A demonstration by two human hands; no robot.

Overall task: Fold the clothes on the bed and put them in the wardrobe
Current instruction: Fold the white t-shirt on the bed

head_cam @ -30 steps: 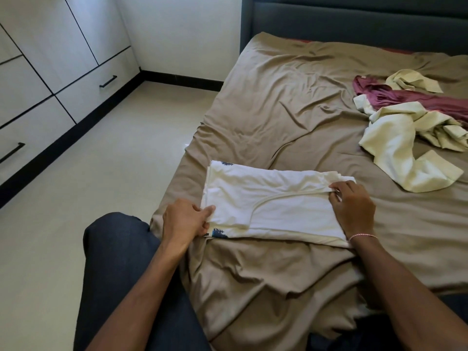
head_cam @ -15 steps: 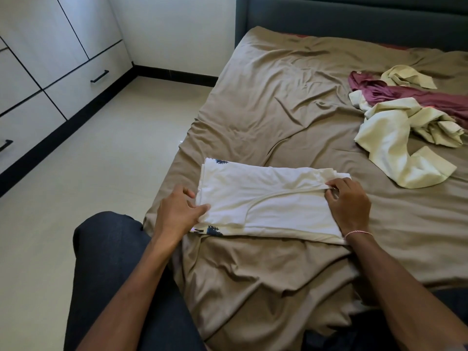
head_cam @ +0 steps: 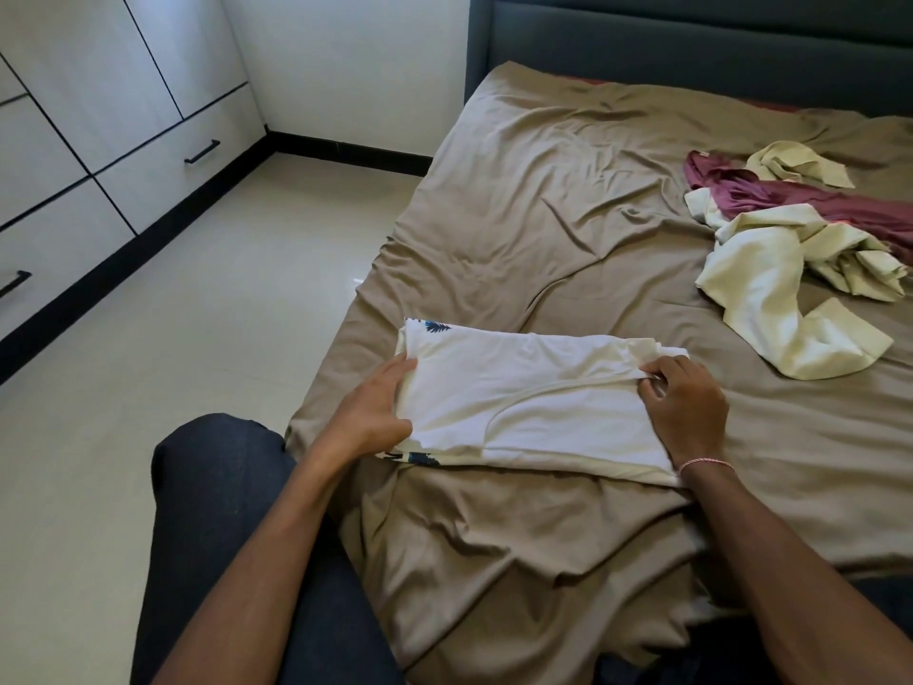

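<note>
Garment (head_cam: 518, 402), blue-printed, in left hand (head_cam: 370, 417) and right hand (head_cam: 691, 407)

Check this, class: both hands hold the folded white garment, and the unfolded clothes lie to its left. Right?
No: the head view shows the unfolded clothes to the right of the folded white garment. The left hand and right hand hold it.

One head-worn camera looks forward and down across the bed (head_cam: 543, 239), close above the white garment (head_cam: 533, 402) at its near edge. The wardrobe (head_cam: 99, 116) lies to its left.
</note>
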